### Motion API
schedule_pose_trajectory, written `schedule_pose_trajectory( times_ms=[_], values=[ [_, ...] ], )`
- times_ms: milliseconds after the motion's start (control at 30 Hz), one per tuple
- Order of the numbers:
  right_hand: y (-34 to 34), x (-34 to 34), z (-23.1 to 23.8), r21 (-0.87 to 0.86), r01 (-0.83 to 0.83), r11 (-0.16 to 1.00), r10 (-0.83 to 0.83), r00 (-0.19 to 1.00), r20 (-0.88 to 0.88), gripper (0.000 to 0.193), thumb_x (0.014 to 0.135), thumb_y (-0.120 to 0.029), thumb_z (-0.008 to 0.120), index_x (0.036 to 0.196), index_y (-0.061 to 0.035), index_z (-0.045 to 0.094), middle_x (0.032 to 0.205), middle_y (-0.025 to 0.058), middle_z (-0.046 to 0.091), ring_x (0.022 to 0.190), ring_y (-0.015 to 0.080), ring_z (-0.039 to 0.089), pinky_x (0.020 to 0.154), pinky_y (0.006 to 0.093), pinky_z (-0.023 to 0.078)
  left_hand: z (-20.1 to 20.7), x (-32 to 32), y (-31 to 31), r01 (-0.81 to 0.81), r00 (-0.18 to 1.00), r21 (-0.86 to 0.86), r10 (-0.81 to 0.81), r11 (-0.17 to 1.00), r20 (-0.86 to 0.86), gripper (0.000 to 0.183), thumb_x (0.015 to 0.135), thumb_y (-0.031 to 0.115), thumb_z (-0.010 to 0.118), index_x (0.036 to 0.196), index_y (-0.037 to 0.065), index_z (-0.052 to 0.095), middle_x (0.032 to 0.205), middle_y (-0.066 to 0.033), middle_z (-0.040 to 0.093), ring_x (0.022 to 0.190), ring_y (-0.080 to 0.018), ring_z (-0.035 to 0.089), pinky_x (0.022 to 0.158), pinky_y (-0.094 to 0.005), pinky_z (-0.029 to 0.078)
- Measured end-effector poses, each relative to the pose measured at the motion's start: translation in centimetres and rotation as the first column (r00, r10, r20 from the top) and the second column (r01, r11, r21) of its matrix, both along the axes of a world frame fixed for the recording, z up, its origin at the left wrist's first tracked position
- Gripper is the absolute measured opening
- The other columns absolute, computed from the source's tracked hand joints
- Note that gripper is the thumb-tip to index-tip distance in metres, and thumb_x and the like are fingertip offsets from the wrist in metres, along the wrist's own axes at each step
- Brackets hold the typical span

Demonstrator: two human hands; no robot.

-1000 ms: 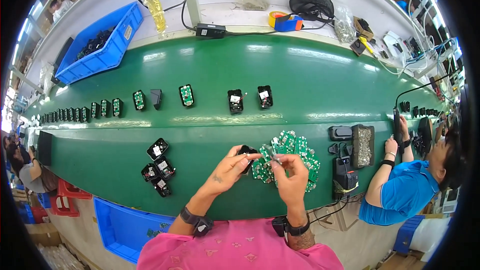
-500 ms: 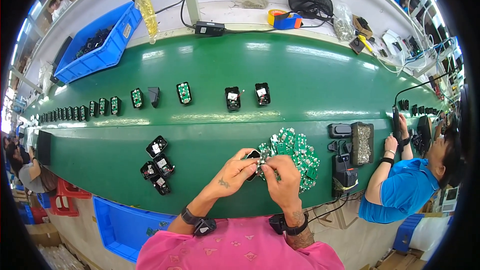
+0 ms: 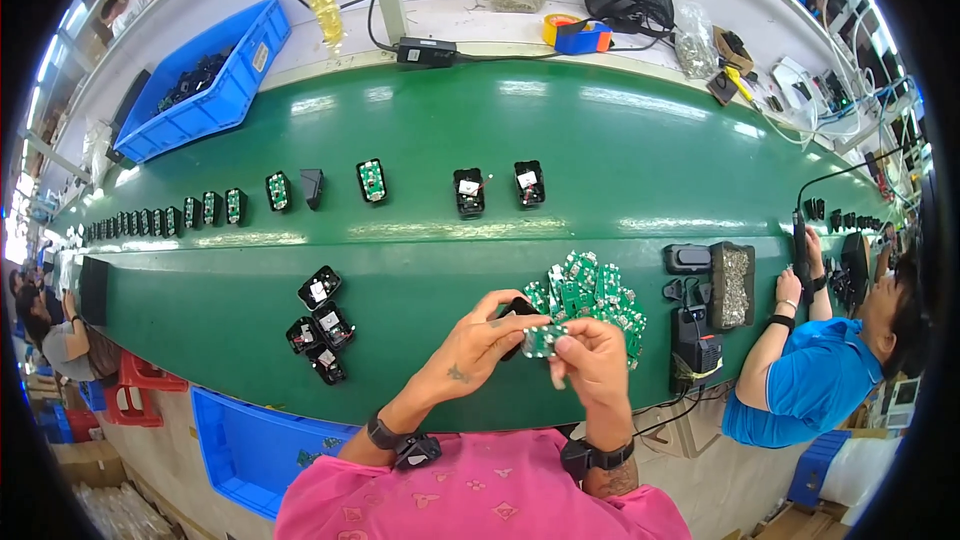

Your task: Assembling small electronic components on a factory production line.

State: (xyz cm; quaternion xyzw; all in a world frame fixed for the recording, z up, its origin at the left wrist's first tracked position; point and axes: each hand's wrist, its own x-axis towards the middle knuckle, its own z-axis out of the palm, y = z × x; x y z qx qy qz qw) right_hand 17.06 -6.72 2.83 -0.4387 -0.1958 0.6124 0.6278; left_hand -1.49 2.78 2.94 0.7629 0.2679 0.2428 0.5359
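My left hand (image 3: 472, 348) is closed around a black plastic housing (image 3: 517, 310), partly hidden behind its fingers. In my right hand (image 3: 594, 358) a small green circuit board (image 3: 543, 342) is pinched between thumb and fingers, in front of the housing. The left fingertips reach the board's upper edge; whether they press on it is hard to tell. Just beyond my right hand lies a loose pile of green circuit boards (image 3: 592, 292). To the left, several open black housings (image 3: 327, 320) with white parts and wires inside sit clustered on the green table (image 3: 200, 310).
Farther back runs a row of black housings (image 3: 236, 206) with boards in them, plus two open housings (image 3: 469, 192). A blue bin (image 3: 205, 90) stands back left. At right are a grey-filled tray (image 3: 732, 285), a black device (image 3: 696, 345) and a co-worker in blue (image 3: 825, 370).
The circuit board has turned so its face shows, and my right hand has shifted slightly right and down. More of the housing in my left hand is visible.
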Motion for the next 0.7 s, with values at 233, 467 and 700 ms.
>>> schedule_pose_trajectory(
  times_ms=[233, 467, 700],
  values=[
    [0.6, -2.4, -1.0, -0.071, 0.051, 0.996, -0.045, 0.996, 0.083, 0.01, 0.091, -0.005, 0.07, 0.091, 0.0033, 0.063, 0.074, 0.0088, 0.068, 0.053, 0.0114, 0.062, 0.048, 0.0229, 0.05, 0.0, 0.6, -0.4, -0.047, 0.999, 0.039, 0.047, 0.998, 0.01, 0.045, 0.092, -0.002, 0.055, 0.135, 0.009, 0.061, 0.131, -0.0136, 0.05, 0.096, -0.0259, 0.063, 0.086, -0.0341, 0.051],
    [0.8, -2.7, -1.2, -0.075, 0.12, 0.99, -0.105, 0.979, 0.174, 0.014, 0.09, -0.006, 0.072, 0.088, 0.0014, 0.06, 0.071, 0.0058, 0.066, 0.053, 0.0089, 0.061, 0.047, 0.0218, 0.049, -0.8, 0.4, -0.4, -0.12, 0.984, -0.207, 0.144, 0.971, 0.104, 0.074, 0.085, 0.002, 0.07, 0.151, 0.002, 0.036, 0.142, -0.0154, 0.048, 0.117, -0.0233, 0.059, 0.098, -0.0337, 0.048],
    [1.3, -3.3, -1.8, -0.036, 0.219, 0.975, -0.187, 0.896, 0.402, 0.015, 0.089, -0.006, 0.073, 0.09, 0.0028, 0.061, 0.073, 0.003, 0.064, 0.056, 0.0057, 0.058, 0.047, 0.0206, 0.047, -1.2, 0.3, -0.1, -0.05, 0.97, -0.592, 0.179, 0.805, 0.162, 0.054, 0.092, 0.002, 0.062, 0.143, 0.002, 0.043, 0.128, -0.0119, 0.061, 0.105, -0.0131, 0.062, 0.087, -0.0303, 0.055]
  ],
)
